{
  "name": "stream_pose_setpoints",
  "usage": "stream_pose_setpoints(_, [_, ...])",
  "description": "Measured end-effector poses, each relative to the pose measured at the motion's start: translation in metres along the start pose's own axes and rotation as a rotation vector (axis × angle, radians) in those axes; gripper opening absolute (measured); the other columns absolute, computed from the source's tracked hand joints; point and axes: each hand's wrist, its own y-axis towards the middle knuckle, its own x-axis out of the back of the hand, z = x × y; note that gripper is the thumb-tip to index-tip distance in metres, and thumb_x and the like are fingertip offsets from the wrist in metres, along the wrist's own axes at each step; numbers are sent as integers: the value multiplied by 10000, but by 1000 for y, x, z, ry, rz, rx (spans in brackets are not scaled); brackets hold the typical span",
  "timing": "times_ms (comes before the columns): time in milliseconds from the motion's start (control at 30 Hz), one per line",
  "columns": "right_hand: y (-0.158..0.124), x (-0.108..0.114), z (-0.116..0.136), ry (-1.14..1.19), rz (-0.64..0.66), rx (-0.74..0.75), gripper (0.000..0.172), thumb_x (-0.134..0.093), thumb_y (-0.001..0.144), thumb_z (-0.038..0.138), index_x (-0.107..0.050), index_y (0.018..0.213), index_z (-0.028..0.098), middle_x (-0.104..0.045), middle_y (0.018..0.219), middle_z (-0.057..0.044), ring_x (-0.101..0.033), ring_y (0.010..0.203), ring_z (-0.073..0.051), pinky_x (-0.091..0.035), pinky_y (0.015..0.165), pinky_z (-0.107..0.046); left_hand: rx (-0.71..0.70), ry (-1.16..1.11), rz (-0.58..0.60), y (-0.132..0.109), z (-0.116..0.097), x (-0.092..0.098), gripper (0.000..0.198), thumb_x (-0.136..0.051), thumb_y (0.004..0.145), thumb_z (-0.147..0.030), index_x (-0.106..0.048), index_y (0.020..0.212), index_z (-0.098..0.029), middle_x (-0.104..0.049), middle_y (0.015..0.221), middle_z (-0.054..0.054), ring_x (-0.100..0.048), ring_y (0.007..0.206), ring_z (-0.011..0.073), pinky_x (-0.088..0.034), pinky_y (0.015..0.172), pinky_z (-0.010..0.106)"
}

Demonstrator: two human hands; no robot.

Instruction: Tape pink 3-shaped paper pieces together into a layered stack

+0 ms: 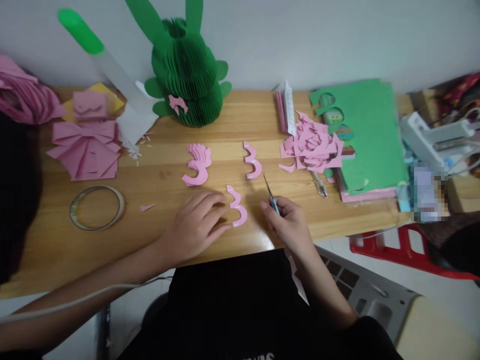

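My left hand (197, 222) rests flat on the wooden table (168, 170), fingers spread, with its fingertips touching a pink "3"-shaped paper cutout (237, 206). My right hand (288, 220) is closed on a small pair of scissors with a blue handle (270, 196), tips pointing up and away, just right of that cutout. Two more pink cutouts lie farther back: a stack of several (198, 165) on the left and a single piece (252, 160) on the right.
A green honeycomb paper rabbit (185, 75) stands at the back. Pink paper scraps (311, 145), green card sheets (365, 132), a glue tube (288, 107), a tape ring (96, 207), folded pink paper (88, 147) and a pen (320, 185) lie around. A red stool (405, 250) stands right.
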Motion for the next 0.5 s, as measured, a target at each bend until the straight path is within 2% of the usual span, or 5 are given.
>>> stream_pose_setpoints(100, [-6,6,-5,-48,-16,98,265,-644,783,449,-576,751,195,-546,573,39,-468,492,-106,-370,487,-232,25,47,7,-5,-14,-2,153,-613,906,-281,-671,952,-146,-693,1018,120,-643,976,257,-549,845,426])
stream_pose_setpoints(200, [-9,14,-15,-186,-123,190,336,-642,779,513,-612,848,186,-654,670,-15,-578,569,-152,-432,549,-256,142,168,-25,-16,-13,1,150,-563,934,-287,-662,954,-176,-691,1045,96,-638,989,238,-542,845,408])
stream_pose_setpoints(300, [-9,26,-25,-460,-325,221,498,-619,750,641,-651,918,173,-678,647,-56,-593,532,-203,-414,521,-289,463,389,-54,-36,1,22,255,-461,964,-310,-665,953,-157,-683,1048,110,-631,1031,277,-515,903,452])
stream_pose_setpoints(367, [-8,34,-30,-553,-385,259,544,-565,761,685,-665,927,177,-706,692,-94,-620,553,-235,-410,515,-301,701,525,-35,-53,12,42,315,-440,937,-333,-673,911,-122,-676,993,169,-636,995,339,-516,858,514])
stream_pose_setpoints(500, [-9,38,-31,-532,-327,335,539,-543,778,691,-664,886,177,-696,672,-91,-611,533,-224,-417,508,-298,804,541,-5,-81,26,70,265,-453,858,-246,-672,802,-107,-673,858,217,-661,865,395,-529,686,529])
